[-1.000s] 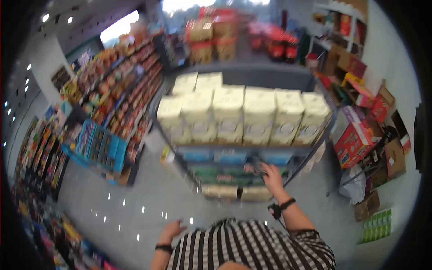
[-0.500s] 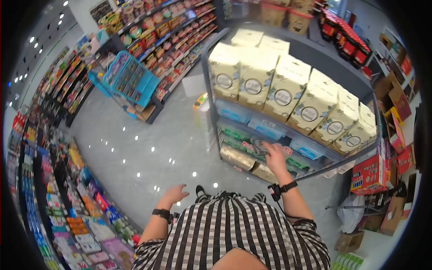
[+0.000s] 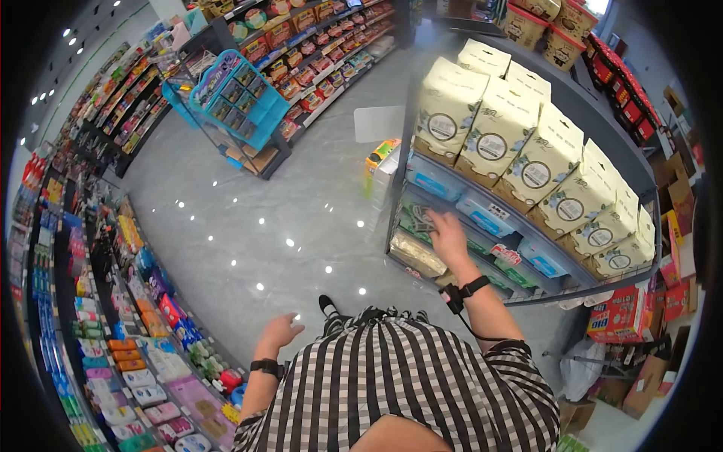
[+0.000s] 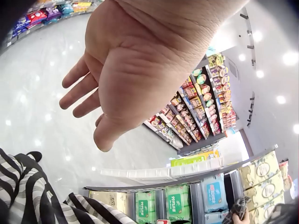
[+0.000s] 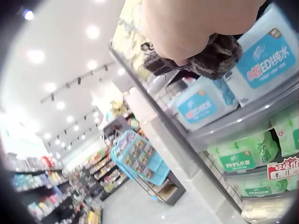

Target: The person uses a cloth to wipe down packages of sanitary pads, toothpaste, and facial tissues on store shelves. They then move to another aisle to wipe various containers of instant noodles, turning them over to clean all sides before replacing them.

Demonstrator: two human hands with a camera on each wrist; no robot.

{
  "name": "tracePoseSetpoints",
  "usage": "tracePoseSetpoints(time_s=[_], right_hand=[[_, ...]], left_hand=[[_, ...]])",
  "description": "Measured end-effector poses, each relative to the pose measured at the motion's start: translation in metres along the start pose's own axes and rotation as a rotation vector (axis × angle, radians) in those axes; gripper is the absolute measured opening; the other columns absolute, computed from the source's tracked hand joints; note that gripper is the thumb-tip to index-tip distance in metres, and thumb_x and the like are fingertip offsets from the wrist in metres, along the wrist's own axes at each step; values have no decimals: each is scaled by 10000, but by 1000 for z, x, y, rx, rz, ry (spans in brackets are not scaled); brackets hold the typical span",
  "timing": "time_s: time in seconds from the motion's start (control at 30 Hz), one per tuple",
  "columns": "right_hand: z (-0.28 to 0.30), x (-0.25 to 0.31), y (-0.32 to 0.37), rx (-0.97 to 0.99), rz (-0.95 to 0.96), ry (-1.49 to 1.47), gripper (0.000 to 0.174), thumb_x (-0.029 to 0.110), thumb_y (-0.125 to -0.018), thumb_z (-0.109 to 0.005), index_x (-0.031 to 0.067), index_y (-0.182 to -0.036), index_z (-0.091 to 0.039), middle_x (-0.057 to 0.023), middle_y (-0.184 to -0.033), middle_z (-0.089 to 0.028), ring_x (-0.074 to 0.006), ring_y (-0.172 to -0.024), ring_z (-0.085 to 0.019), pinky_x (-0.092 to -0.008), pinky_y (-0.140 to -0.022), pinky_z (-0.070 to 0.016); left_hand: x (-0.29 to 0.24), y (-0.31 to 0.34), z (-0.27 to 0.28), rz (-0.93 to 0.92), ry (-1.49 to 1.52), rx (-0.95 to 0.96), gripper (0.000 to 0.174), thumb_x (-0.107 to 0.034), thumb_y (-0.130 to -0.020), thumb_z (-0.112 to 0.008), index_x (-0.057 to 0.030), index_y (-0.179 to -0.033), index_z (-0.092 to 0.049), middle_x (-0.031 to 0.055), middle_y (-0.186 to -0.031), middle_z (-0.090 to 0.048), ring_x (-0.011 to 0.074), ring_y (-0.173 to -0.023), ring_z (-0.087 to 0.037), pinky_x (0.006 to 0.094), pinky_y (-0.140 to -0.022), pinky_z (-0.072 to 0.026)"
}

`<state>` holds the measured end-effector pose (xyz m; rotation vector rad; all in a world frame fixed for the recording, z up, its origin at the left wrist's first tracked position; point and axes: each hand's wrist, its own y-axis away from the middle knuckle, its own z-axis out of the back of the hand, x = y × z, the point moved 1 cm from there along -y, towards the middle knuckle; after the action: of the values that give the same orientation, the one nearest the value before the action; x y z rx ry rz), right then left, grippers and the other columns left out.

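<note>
My right hand [image 3: 450, 237] grips a bunched dark grey patterned cloth [image 5: 217, 58] at the left part of a grey display shelf [image 3: 395, 215]. In the right wrist view the cloth overlaps the blue-labelled wipe packs [image 5: 198, 107] on the second tier. Large cream-coloured paper packs [image 3: 491, 143] stand in rows on the top tier. Green packs [image 5: 238, 161] fill the tiers below, and a red price tag [image 5: 283, 169] hangs on the edge there. Away from the shelf, my left hand [image 3: 281, 331] hangs over the floor with relaxed fingers, holding nothing.
A blue display rack [image 3: 245, 102] stands across the aisle. White boxes and a yellow-green carton [image 3: 380, 158] flank the shelf's left end. Shelves of packaged goods [image 3: 154, 384] line the left side. Cardboard boxes [image 3: 648, 377] pile up at the right.
The view has turned and come nearer the shelf, which now sits further right. My right hand with the cloth has moved left along the shelf. My left hand stays free.
</note>
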<state>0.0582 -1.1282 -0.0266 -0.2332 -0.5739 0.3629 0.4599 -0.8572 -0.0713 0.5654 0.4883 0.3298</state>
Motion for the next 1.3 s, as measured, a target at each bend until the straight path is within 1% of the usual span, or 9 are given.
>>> tracePoseSetpoints(time_s=[0.1, 0.27, 0.4, 0.57, 0.6, 0.87, 0.93, 1.13, 1.3], right_hand=[[-25, 20, -8, -50, 69, 108, 555, 35, -735, -651, 215, -1257, -592, -94, -940, -502, -300, -939, -529, -410, -757, -508], [-69, 19, -53, -43, -84, 310, 539, 32, -793, -566, 232, -1293, -569, -101, -1010, -519, -296, -983, -522, -411, -814, -502], [-75, 28, -56, 71, -198, 407, 548, 35, -845, -471, 251, -1347, -520, -112, -1097, -518, -298, -1052, -496, -416, -885, -478], [-70, 13, -23, 22, -268, 419, 610, 15, -818, -502, 254, -1379, -482, -117, -1064, -498, -311, -1029, -492, -423, -837, -485], [-63, 6, -13, -30, -266, 431, 630, 9, -807, -511, 252, -1388, -472, -114, -1021, -489, -313, -993, -498, -431, -783, -495], [1, -59, 85, -61, -392, 362, 632, 0, -768, -556, 210, -1361, -497, -139, -1032, -503, -337, -1008, -515, -418, -866, -483], [21, -81, 134, -147, -419, 172, 625, 9, -753, -565, 177, -1352, -504, -160, -1043, -523, -359, -1005, -522, -436, -885, -471], [82, -196, 239, -883, -836, 176, 608, 37, -809, -604, -28, -1377, -396, -264, -1176, -526, -437, -1128, -486, -469, -969, -412], [100, -241, 237, -846, -1024, 85, 711, 90, -823, -650, -33, -1424, -290, -298, -1251, -468, -458, -1153, -470, -475, -984, -395]], left_hand=[[27, -22, 12, -16, 52, -11, 545, -343, -824, -690, -34, -1261, -588, 232, -1155, -644, 393, -1091, -600, 440, -925, -486], [91, -46, 56, -11, 206, -57, 541, -294, -806, -709, -15, -1254, -589, 235, -1117, -660, 380, -1031, -636, 436, -880, -509], [148, -65, 76, -4, 9, -10, 542, -315, -785, -718, -18, -1226, -614, 239, -1074, -674, 379, -1014, -646, 434, -880, -508], [165, -89, 94, 0, -25, 41, 545, -310, -786, -711, -23, -1239, -609, 227, -1060, -683, 379, -1010, -648, 434, -884, -504], [160, -92, 97, -4, -34, 12, 540, -300, -791, -706, -26, -1246, -606, 223, -1055, -686, 379, -1010, -649, 432, -886, -503], [69, -97, 61, -81, 38, 16, 502, -283, -815, -695, -19, -1234, -614, 216, -1013, -698, 359, -958, -674, 410, -840, -520], [55, -94, 42, -75, 42, 58, 519, -306, -812, -700, -18, -1235, -613, 213, -1025, -699, 339, -961, -683, 407, -839, -524], [45, -87, -1, -52, -17, 132, 561, -336, -785, -702, -18, -1239, -612, 211, -1011, -704, 339, -969, -681, 399, -846, -524], [9, -66, -11, -57, 36, 156, 543, -314, -795, -687, -8, -1237, -608, 223, -1005, -701, 348, -985, -674, 400, -857, -517]])
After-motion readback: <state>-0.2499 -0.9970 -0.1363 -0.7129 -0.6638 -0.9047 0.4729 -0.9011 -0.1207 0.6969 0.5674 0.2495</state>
